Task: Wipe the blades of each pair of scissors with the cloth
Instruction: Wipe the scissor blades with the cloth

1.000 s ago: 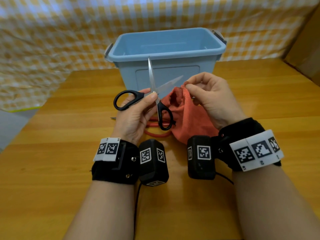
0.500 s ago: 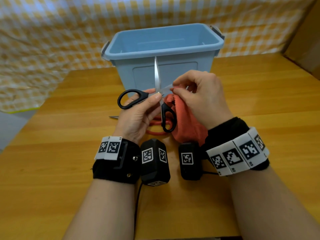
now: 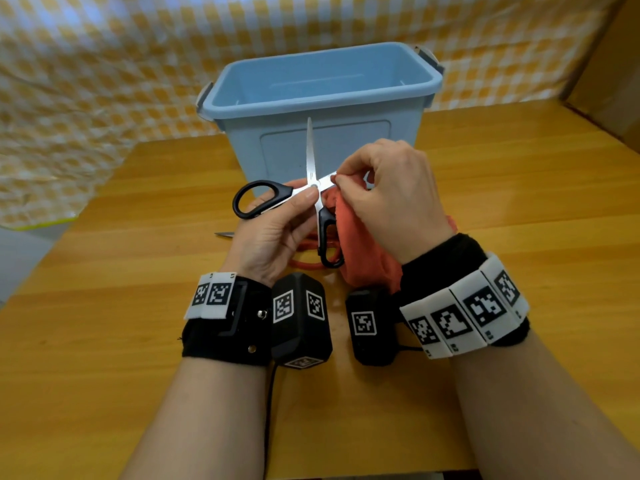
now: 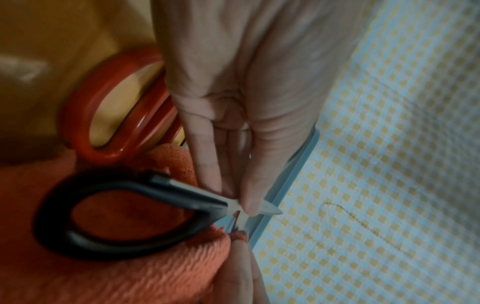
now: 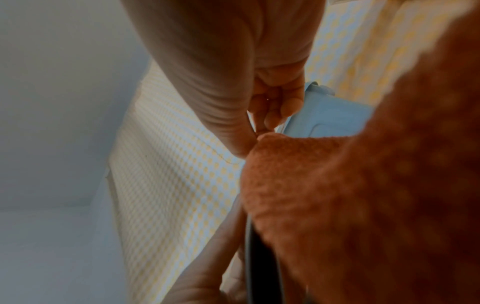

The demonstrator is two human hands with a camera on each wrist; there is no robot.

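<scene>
Right hand (image 3: 388, 199) has closed in, fingers pinching cloth (image 3: 360, 251) onto blade; left hand (image 3: 273, 233) grips black scissors (image 3: 313, 188).

You are working with the blue bin (image 3: 325, 98) standing just beyond your hands, red-handled scissors (image 3: 304, 263) lying on the counter (image 3: 104, 271) beneath them, while bare wood is lying open to both sides.

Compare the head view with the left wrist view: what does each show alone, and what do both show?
Head only: the blue bin's inside, the wooden table, both wrist bands. Left wrist only: the orange scissors' handle loops up close. Both: the left hand pinching the open black scissors at the pivot, and the orange cloth.
</scene>
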